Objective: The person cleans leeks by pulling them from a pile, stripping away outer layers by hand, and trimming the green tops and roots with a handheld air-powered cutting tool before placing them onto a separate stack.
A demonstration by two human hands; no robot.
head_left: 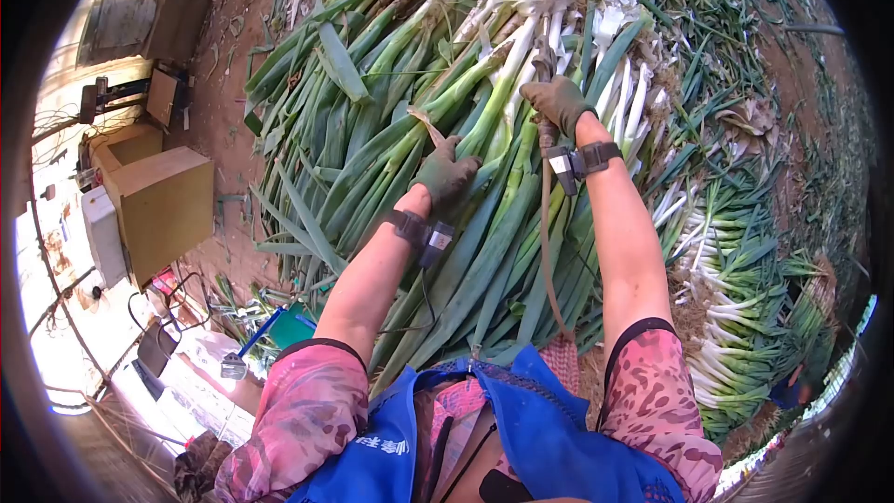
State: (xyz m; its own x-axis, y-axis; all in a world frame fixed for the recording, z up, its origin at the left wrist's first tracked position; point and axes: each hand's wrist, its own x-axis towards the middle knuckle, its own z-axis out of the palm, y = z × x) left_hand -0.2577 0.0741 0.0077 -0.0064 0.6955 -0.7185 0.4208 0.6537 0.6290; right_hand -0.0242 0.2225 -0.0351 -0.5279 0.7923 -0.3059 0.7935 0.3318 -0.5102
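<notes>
A wide heap of long leeks point(372, 144) lies before me, white root ends away from me and green leaves towards me. My left hand point(447, 172), in a dark green glove, is closed on leek leaves in the middle of the heap. A dry, pale leaf strip point(428, 127) sticks up at its fingers. My right hand point(559, 104), gloved too, is closed round what looks like an air blow gun point(546, 61), its nozzle pointing at the white stalks. A brown hose point(548, 251) runs from it down towards my body. The fingers' undersides are hidden.
Cleaned leeks point(731, 317) lie in a row at the right. Loose leaf scraps point(689, 0) cover the ground behind the heap. To the left stand a cardboard box point(163, 205) and a white container point(102, 235). A green-bladed tool with a blue handle point(261, 331) lies at lower left.
</notes>
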